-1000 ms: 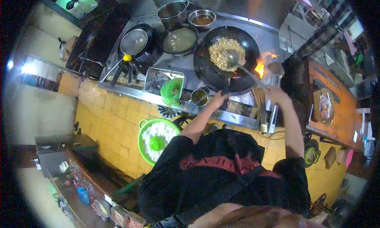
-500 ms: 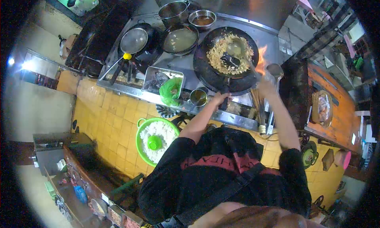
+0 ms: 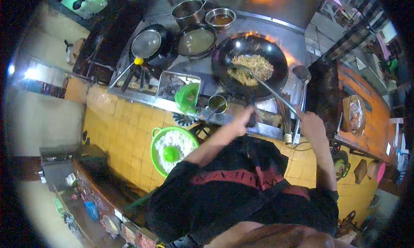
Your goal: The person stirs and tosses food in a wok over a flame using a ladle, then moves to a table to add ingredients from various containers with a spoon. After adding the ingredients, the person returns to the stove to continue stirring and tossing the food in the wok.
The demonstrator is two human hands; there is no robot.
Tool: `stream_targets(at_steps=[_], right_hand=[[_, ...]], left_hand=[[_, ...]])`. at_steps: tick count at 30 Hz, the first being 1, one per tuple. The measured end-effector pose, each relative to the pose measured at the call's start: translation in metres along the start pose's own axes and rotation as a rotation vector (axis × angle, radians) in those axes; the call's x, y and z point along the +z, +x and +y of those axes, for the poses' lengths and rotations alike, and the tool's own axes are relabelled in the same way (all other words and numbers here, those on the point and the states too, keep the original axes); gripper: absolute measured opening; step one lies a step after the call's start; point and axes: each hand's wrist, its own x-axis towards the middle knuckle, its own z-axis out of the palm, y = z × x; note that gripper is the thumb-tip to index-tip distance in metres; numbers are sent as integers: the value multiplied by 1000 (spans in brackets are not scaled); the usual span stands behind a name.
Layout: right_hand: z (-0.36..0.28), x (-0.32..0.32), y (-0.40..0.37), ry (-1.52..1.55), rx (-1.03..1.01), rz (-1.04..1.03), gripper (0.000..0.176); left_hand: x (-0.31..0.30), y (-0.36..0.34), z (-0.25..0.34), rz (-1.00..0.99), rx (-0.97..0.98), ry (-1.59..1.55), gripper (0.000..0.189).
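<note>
My left hand is closed around the dark handle of a black wok on the stove. Gripped in my right hand is the end of a long metal ladle. Its bowl rests at the left side of the fried rice, which is gathered low in the wok. Flames show past the wok's far and right rim. A second ladle lies to the right of the wok, and a bundle of thin sticks stands below it.
Left of the wok are a pan of cloudy liquid, a strainer, a metal tray with a green bag, and a small cup. A green basket of white rice stands lower left. An orange table is at right.
My left hand has drawn the wok handle toward me and the wok tilts. My right hand has pulled back toward my body with the ladle. The rice has gathered nearer to me.
</note>
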Motion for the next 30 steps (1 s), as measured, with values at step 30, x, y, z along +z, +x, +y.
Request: stream_targets(at_steps=[30], right_hand=[[-14,107,158,416,286,119,35]], left_hand=[[-74,143,-27,-155,318,203,20]])
